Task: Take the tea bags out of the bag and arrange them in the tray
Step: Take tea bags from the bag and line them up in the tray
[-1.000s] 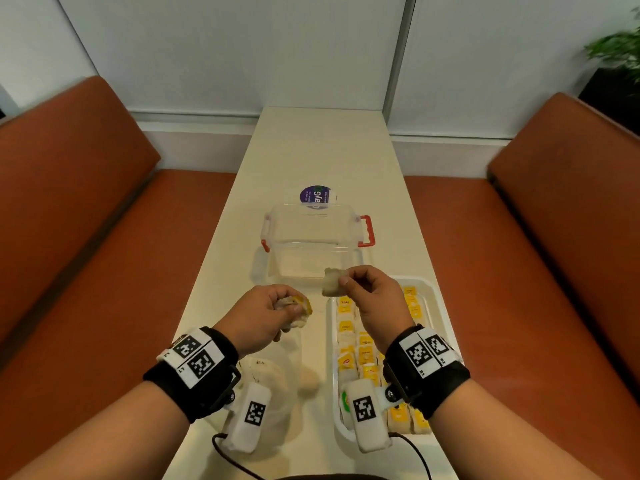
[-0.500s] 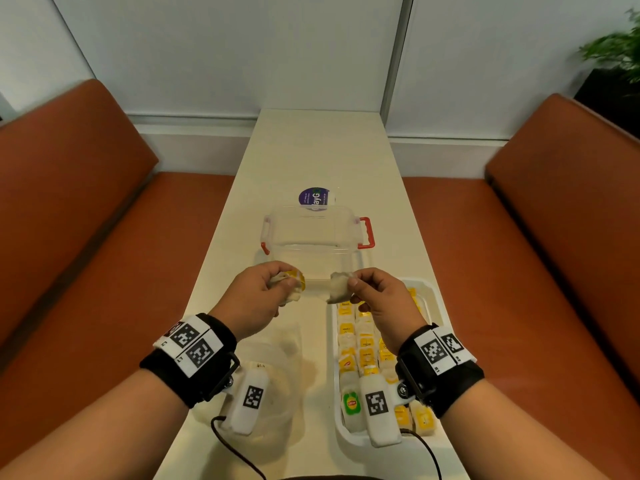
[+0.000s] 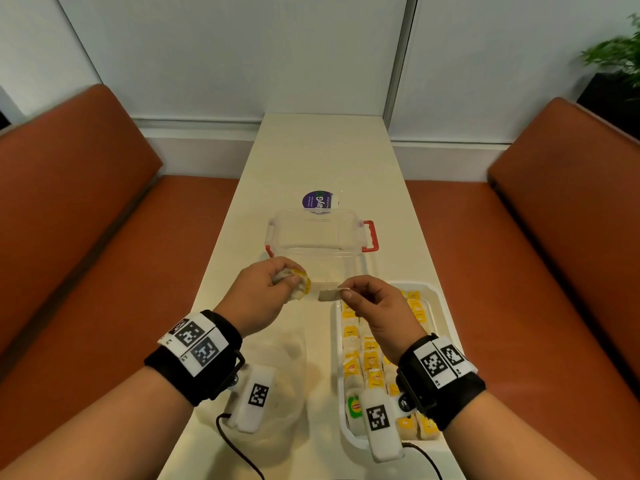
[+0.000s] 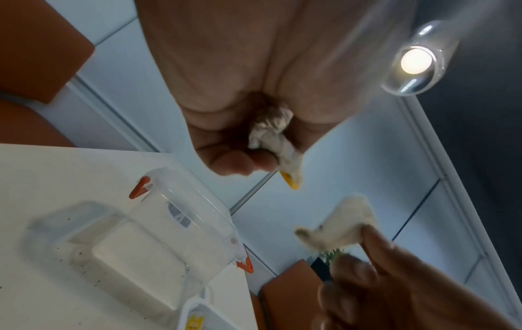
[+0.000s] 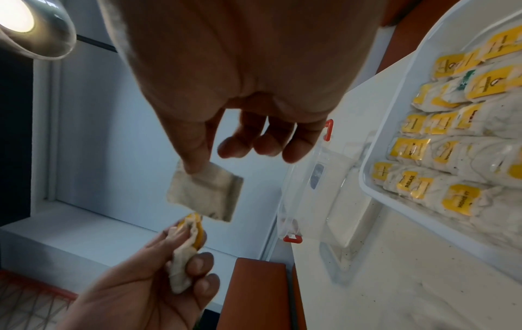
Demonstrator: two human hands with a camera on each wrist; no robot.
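Item: two tea bags held above the table, tray to our right.

Our left hand (image 3: 258,294) clenches a crumpled, yellow-tagged tea bag (image 3: 300,285); just right of it, our right hand (image 3: 375,311) pinches a flat tea bag (image 3: 328,294) by thumb and forefinger, long axis pointing leftward. The tray (image 3: 439,299) lies below and right of that nearer hand, rows running away from us. Tags read "RELAX"; one label looks like Lipton's.

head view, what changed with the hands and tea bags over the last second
The left hand and right hand drew a little apart, the right hand swinging its single tea bag leftward, off the white tray. Each kept its grip; the left holds a bunched tea bag. Nothing was released. The clear container stayed put.
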